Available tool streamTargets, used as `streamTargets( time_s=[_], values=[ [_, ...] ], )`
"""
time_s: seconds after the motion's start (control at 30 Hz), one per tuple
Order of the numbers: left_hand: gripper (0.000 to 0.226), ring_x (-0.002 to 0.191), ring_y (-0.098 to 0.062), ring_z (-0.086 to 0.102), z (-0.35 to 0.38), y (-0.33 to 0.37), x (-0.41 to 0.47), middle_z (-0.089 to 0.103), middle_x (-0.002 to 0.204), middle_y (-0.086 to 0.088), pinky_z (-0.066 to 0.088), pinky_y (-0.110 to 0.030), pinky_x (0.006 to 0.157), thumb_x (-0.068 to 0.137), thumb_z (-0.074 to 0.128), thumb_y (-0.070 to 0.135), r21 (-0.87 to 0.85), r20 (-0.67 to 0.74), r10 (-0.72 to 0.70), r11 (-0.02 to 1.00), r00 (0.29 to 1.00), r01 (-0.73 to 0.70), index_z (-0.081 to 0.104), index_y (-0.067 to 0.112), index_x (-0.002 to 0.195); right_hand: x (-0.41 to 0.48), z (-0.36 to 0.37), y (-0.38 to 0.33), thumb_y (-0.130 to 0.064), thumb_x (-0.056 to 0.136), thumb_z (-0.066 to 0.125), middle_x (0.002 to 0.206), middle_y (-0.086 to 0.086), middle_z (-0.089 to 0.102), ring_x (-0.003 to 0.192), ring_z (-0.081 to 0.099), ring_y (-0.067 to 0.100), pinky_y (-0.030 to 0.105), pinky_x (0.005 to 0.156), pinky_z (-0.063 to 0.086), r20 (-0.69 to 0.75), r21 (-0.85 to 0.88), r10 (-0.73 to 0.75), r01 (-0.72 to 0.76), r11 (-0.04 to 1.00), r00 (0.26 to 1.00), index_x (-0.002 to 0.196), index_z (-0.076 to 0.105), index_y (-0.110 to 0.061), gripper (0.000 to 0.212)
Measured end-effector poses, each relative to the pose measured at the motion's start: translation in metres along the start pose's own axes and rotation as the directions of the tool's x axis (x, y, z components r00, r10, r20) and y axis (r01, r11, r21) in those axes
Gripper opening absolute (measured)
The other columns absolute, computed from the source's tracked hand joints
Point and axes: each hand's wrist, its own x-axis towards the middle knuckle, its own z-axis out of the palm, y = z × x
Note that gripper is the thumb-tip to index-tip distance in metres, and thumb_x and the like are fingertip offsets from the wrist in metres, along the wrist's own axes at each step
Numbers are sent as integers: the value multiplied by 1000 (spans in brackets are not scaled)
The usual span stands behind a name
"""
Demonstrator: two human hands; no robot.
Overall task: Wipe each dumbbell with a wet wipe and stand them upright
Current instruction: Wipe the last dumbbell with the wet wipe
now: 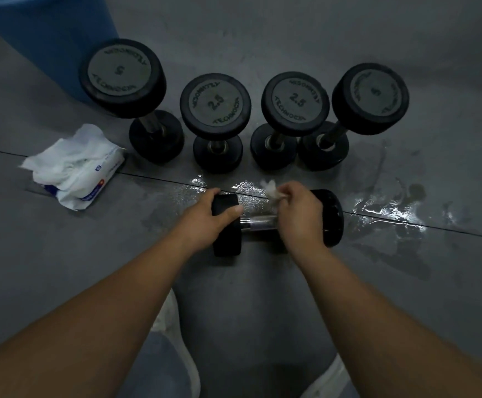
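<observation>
Now the lying dumbbell is on its side on the floor, directly in front of me. My left hand holds its left head: the fingers are curled over the top of the black head, and the thumb lies across it on the side toward me. My right hand is closed round the metal handle, close to the right head. Its fingers grip a crumpled wet wipe, and a white end sticks out above the hand.

Behind the lying dumbbell, four others stand upright in a row: the left 5 dumbbell, the left 2.5 dumbbell, the right 2.5 dumbbell and the right 5 dumbbell. The lower heads of the last two are very close together.

Left of the lying dumbbell and a little behind it is an open pack of wipes, with white sheets pulled out on top. Far behind it at the left stands a blue bin. Right of the lying dumbbell, a wet patch shines on the floor.
</observation>
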Motion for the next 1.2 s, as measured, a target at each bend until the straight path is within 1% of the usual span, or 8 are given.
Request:
streamTargets(
  time_s=[0.07,0.17,0.3,0.5,0.63,0.7,0.97,1.2],
  values=[
    [104,114,-15,58,1,-1,-2,60,128,3,46,-36,104,54,55,86,6,-2,0,1000,1000,0,40,33,142,-6,10,0,-5,82,49,99,8,66,93,63,26,29,75,46,285,-383,-133,241,892,949,97,67,-14,26],
    [106,114,-15,58,1,0,-2,60,128,4,46,-36,104,51,53,87,23,-2,10,1000,1000,-10,40,33,142,-16,19,-7,-9,83,53,103,7,67,97,63,28,32,78,48,475,-334,-219,405,851,852,98,68,-19,24],
    [104,116,-16,58,0,0,3,60,129,4,45,-38,105,54,52,87,6,5,4,1000,1000,-4,40,33,142,7,3,1,-16,83,56,97,7,69,93,63,27,28,73,46,277,-335,-126,219,916,953,95,68,-19,18],
    [101,114,-15,58,1,-1,2,61,127,5,46,-37,104,55,52,86,8,-3,2,1000,1000,-2,40,35,141,-6,7,-6,-7,78,50,90,4,67,85,60,24,37,76,50,316,-160,-250,311,937,915,88,62,-21,21],
    [102,116,-15,58,0,-1,3,60,129,4,45,-38,105,55,53,87,13,2,-1,1000,1000,1,40,35,142,-9,4,6,-11,89,42,115,11,59,106,55,31,40,88,46,376,-647,-229,431,629,898,117,55,-15,31],
    [100,114,-15,58,0,-2,2,60,127,4,46,-38,104,56,54,85,13,7,1,1000,1000,-2,40,35,141,-21,4,-2,-9,91,41,119,13,58,112,53,32,38,90,43,483,-655,-220,516,552,847,121,54,-8,33],
    [99,113,-17,59,0,0,6,61,124,4,47,-37,103,54,52,88,33,7,-3,999,1000,3,42,37,138,-13,-7,-9,-5,92,43,116,13,61,109,57,30,35,90,43,528,-715,-160,538,446,834,115,63,-5,31],
    [86,111,-16,58,0,-1,7,59,121,6,45,-35,103,66,60,80,14,-7,16,1000,1000,-16,45,35,138,7,-17,-4,-5,92,41,118,13,55,108,54,33,36,69,42,429,-657,-291,517,549,855,120,50,-9,30]
  ],
)
